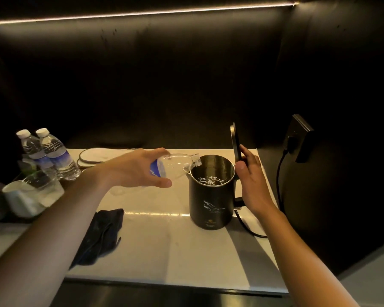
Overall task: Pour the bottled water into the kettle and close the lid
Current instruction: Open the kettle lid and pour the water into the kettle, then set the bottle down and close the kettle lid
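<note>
**Bottle tipped over the open kettle**

We see the left hand (140,168) wrapped around a clear plastic bottle (175,166), thumb underneath and fingers over the top, holding it nearly on its side. The bottle's uncapped mouth sits over the left edge of the kettle's rim, and the bottle looks almost drained (only its blue label gives it colour). The right hand (251,180) is just right of the kettle (211,196), at its handle side; its fingers are pressed against the lid (235,142), holding it upright and open above the kettle's right rim. We cannot tell how much of that hand is also curled around the handle.

The kettle itself is a dark, straight-sided jug standing on a pale countertop (164,247), and we can see water glinting inside it, well below the rim. A black power cord (280,185) runs from behind the kettle's base up to a wall socket (299,138) to the kettle's right.

Left of the kettle and nearer us, a dark folded cloth (100,235) lies flat on the countertop. Further left of the kettle, two capped water bottles (47,154) stand upright side by side, touching. Just in front of them sit a glass and pale cups (20,198). Behind the kettle to its left, round pale coasters (93,157) lie on the counter.
</note>
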Motion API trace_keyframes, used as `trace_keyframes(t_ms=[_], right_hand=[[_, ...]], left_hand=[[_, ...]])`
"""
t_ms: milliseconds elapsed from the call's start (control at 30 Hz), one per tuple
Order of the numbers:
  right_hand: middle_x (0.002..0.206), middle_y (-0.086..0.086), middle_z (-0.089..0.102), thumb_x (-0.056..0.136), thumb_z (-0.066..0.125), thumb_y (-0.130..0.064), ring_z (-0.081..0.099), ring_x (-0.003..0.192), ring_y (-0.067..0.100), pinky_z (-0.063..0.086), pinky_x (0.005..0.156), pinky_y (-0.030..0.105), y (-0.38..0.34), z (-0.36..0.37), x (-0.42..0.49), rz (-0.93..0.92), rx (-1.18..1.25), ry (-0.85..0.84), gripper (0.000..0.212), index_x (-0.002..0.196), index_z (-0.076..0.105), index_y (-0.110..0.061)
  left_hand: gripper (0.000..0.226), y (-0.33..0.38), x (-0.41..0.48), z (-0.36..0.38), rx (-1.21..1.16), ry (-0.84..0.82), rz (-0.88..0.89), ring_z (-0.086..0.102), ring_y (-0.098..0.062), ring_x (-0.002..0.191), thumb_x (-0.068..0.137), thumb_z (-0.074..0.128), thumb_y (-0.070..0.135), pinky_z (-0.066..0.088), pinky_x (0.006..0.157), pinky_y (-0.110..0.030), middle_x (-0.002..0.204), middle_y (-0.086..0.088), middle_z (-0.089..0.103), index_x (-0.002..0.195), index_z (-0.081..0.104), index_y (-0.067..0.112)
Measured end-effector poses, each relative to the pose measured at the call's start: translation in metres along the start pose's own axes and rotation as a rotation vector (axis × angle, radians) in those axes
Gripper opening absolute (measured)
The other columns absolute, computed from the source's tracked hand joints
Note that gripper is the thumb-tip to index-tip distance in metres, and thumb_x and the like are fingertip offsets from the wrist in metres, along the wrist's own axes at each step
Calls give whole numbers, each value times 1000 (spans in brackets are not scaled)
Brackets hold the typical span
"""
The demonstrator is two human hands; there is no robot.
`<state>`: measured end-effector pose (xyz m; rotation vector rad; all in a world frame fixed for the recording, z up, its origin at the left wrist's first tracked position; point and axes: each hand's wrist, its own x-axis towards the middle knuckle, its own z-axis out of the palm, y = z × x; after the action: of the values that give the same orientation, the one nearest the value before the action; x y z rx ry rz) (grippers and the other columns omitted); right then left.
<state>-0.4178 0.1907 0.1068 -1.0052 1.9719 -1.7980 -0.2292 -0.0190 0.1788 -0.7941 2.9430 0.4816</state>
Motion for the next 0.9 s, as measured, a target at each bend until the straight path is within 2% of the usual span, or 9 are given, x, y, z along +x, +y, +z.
trace_keyframes(t_ms=[100, 167, 267, 333, 433, 533, 700, 833, 900], right_hand=[[132, -11, 41, 84, 40, -58, 47, 114, 1, 34, 81, 12, 2, 1, 0, 15, 33, 10, 65, 144, 38, -34], [138, -6, 43, 81, 38, -62, 47, 120, 10, 35, 83, 17, 4, 1, 1, 38, 67, 8, 64, 141, 40, -38], [142, -2, 44, 85, 32, -64, 48, 119, 8, 37, 85, 22, 6, 2, 1, 46, 40, 28, 63, 141, 41, -37], [141, -1, 46, 82, 32, -67, 50, 120, 14, 42, 95, 37, 7, 4, 3, 58, 26, 62, 69, 142, 43, -35], [141, 0, 48, 84, 31, -66, 51, 122, 16, 36, 106, 54, 7, 7, 3, 72, 2, 87, 66, 140, 45, -34], [144, 1, 45, 82, 28, -70, 48, 124, 15, 32, 107, 51, 6, 9, 0, 101, -14, 102, 69, 141, 43, -37], [141, -3, 46, 81, 25, -79, 44, 126, 15, 29, 97, 43, 1, 13, -8, 105, -35, 113, 71, 139, 43, -42], [137, -7, 44, 91, 22, -64, 42, 118, 5, 24, 97, 38, -5, 17, -12, 129, -10, 144, 55, 138, 42, -42], [135, -7, 42, 97, 22, -55, 42, 109, -2, 23, 96, 37, -9, 18, -13, 135, -15, 154, 46, 136, 41, -40]], left_hand=[[82, -27, -3, 27, -291, 83, 22, 56, -17, 108, 71, 72, 64, 48, 77, -17, 122, 15, 49, 141, 37, 37], [75, -49, 0, 45, -504, 174, 51, 59, -18, 108, 69, 72, 65, 52, 73, -14, 121, 20, 49, 132, 40, 37], [68, -78, 10, 72, -768, 297, 5, 57, -22, 112, 75, 75, 51, 54, 76, -19, 126, 11, 48, 132, 42, 33], [65, -89, 20, 87, -866, 354, -61, 54, -24, 116, 82, 76, 38, 51, 77, -19, 130, 4, 45, 134, 39, 33], [70, -100, 32, 104, -938, 361, -139, 48, -24, 122, 83, 75, 38, 48, 87, -26, 137, 5, 35, 137, 31, 36], [73, -109, 37, 118, -962, 387, -125, 42, -24, 129, 84, 74, 35, 44, 93, -28, 145, 3, 31, 140, 28, 33], [75, -116, 44, 127, -1025, 459, -149, 40, -24, 132, 85, 74, 33, 43, 98, -32, 154, -3, 28, 141, 24, 33], [78, -118, 46, 132, -1012, 474, -134, 42, -24, 130, 84, 75, 31, 45, 99, -33, 152, -4, 31, 142, 23, 33], [88, -120, 44, 134, -1030, 491, -134, 43, -23, 130, 81, 78, 29, 46, 103, -38, 151, -3, 32, 145, 18, 35]])
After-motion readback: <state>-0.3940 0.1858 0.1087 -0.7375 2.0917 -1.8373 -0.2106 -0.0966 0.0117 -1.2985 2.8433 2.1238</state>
